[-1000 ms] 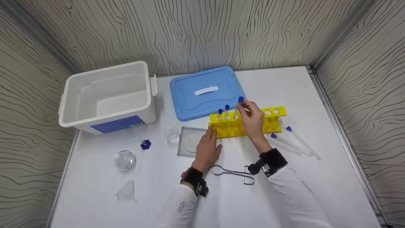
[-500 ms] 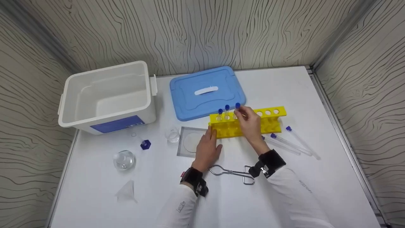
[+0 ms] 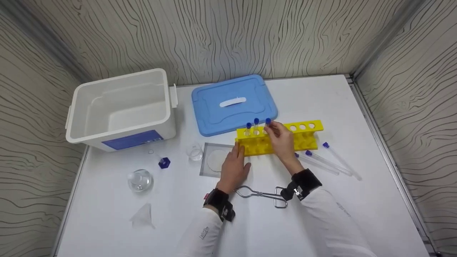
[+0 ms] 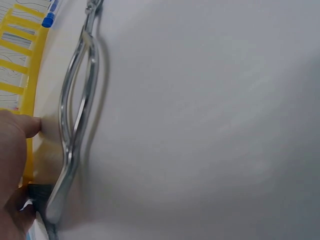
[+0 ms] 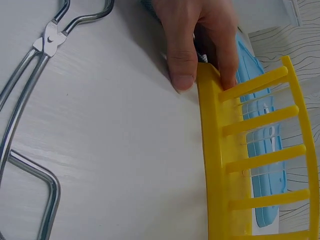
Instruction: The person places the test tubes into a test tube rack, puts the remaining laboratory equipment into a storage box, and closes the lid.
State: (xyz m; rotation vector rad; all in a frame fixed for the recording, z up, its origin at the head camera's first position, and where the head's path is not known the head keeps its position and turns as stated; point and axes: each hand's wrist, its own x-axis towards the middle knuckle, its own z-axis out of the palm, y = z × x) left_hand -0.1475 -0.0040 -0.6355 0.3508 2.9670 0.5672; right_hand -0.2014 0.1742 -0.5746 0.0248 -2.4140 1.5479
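Note:
My right hand [image 3: 283, 140] pinches a capped test tube just under its blue cap [image 3: 268, 121], upright over a hole of the yellow test tube rack [image 3: 307, 136]. Two more test tubes with blue caps [image 3: 256, 121] stand in the holes left of it. At the rack's left end rests my left hand [image 3: 234, 167], its fingers laid straight against the base. In the right wrist view, a finger of the left hand [image 5: 200, 35] presses on the base of the rack [image 5: 214, 150] while the thumb lies beside it. The right hand is out of that view.
Metal crucible tongs [image 3: 260, 194] lie before the hands. Capped test tubes [image 3: 337, 157] lie at right. A blue lid [image 3: 214, 114] and a white bin [image 3: 121, 129] stand behind. A small beaker [image 3: 194, 152], a flask [image 3: 140, 180], a funnel [image 3: 143, 215] and a wire mesh [image 3: 209, 166] are at left.
My right hand has moved slightly left and lowered the test tube into the rack, so its cap sits lower. The left hand has stayed at the rack's end.

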